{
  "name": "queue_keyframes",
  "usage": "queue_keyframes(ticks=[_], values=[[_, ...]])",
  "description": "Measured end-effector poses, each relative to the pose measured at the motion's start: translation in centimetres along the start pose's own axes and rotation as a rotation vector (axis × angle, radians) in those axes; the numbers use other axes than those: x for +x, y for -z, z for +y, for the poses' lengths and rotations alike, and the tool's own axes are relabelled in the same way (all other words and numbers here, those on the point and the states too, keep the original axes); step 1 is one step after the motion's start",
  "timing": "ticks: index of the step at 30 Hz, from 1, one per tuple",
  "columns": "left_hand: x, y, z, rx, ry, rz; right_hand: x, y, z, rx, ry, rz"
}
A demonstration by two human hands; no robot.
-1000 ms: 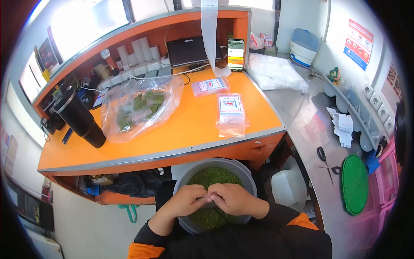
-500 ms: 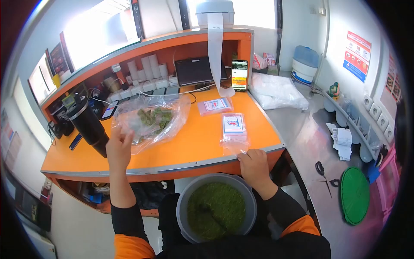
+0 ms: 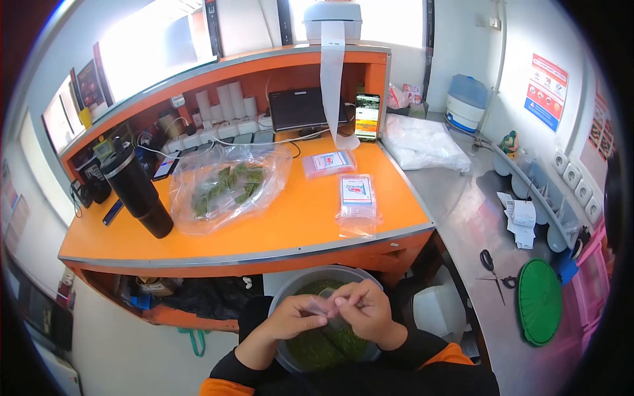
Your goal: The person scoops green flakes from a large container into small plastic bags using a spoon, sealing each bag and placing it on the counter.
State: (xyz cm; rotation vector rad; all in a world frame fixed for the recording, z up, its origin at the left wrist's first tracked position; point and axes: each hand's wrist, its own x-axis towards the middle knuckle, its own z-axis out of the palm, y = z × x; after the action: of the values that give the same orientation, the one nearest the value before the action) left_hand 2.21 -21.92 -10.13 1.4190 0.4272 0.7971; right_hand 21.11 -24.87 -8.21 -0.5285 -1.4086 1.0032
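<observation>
Both hands are together above a grey bucket holding shredded green leafy material. My left hand pinches one side of a small clear plastic bag. At the bag's other side, the fingers of my right hand are closed on it. On the orange desk ahead lie two stacks of printed clear plastic bags, a nearer stack and a farther stack. Left of them, a large clear bag contains several flat green packets.
A black tumbler stands at the desk's left, near a phone. A printer trails paper over the shelf. On the right-hand metal counter lie scissors, a green lid and paper slips.
My left hand has left the large bag and my right hand has come back from the nearer stack. They now meet over the bucket with a small plastic bag between them.
</observation>
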Motion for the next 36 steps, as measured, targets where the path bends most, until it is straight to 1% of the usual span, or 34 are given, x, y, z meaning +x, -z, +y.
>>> queue_keyframes(ticks=[1,2,4,5,7,10,11,13,14,15,16,17,19,22,23,25,26,28,29,31,32,34,35,36], values=[[-0.6,0.2,-0.7,-0.085,0.031,-0.002,-0.1,0.0,0.2,0.075,-0.071,0.053],[-1.0,0.3,-1.1,-0.169,0.064,-0.004,-0.1,0.1,0.3,0.131,-0.092,0.087],[-1.2,-0.1,-0.8,-0.124,0.081,0.04,-0.1,0.5,0.6,0.244,-0.132,0.155],[-1.3,-0.3,-0.7,-0.102,0.09,0.061,-0.1,0.7,0.9,0.156,-0.163,0.163],[-1.4,-0.3,-0.6,0.171,0.089,0.069,-0.2,0.8,1.2,-0.021,-0.227,0.179],[-1.2,-0.8,0.8,0.627,0.133,0.067,0.8,0.6,-0.9,-1.069,0.265,0.101],[-1.1,-1.0,1.2,0.786,0.155,0.064,0.4,0.7,-0.7,-0.987,0.171,-0.058],[-1.4,-0.9,-0.6,0.914,0.102,0.028,-1.0,1.0,0.3,-0.809,-0.017,-0.369],[-1.4,-0.9,-1.2,0.977,0.076,0.009,-1.4,1.0,0.8,-0.745,-0.158,-0.456],[-1.3,-1.3,-0.9,0.995,0.107,-0.06,-1.7,0.9,1.4,-0.677,-0.298,-0.541],[-1.2,-2.0,-0.3,1.012,0.138,-0.127,-1.8,0.8,1.6,-0.606,-0.436,-0.624],[-1.1,-2.3,0.0,1.027,0.168,-0.192,-1.8,0.9,1.7,-0.546,-0.541,-0.637],[-1.4,-2.1,-0.4,0.959,0.164,-0.193,-1.9,0.9,1.7,-0.416,-0.75,-0.657],[-1.8,-2.0,-0.7,0.899,0.114,-0.174,-3.2,0.7,2.8,-0.404,-0.554,-0.437],[-1.9,-2.0,-0.8,0.885,0.089,-0.164,-3.2,0.6,2.9,-0.477,-0.493,-0.429],[-2.1,-1.6,-0.9,0.954,0.051,-0.101,-3.3,0.4,3.0,-0.621,-0.364,-0.411],[-2.1,-1.4,-0.8,0.988,0.031,-0.07,-3.1,0.6,3.1,-0.731,-0.342,-0.41],[-2.2,-1.2,-0.3,1.071,0.102,0.026,-2.6,1.2,3.2,-0.947,-0.298,-0.396],[-2.1,-1.1,0.0,1.111,0.135,0.077,-2.3,1.1,2.9,-0.938,-0.231,-0.378],[-1.9,-1.3,0.3,1.116,0.117,0.114,-2.2,0.5,1.6,-0.917,-0.105,-0.349],[-1.8,-1.2,0.5,1.119,0.108,0.134,-1.9,0.3,0.8,-0.892,0.003,-0.415],[-1.5,-0.9,0.6,0.948,0.04,0.082,-1.4,0.2,-0.4,-0.834,0.218,-0.551],[-1.5,-0.7,0.6,0.862,0.01,0.055,-1.5,0.2,-0.2,-0.924,0.182,-0.609],[-1.4,-0.7,0.4,0.904,0.002,0.03,-1.7,0.3,0.1,-1.012,0.144,-0.668]])
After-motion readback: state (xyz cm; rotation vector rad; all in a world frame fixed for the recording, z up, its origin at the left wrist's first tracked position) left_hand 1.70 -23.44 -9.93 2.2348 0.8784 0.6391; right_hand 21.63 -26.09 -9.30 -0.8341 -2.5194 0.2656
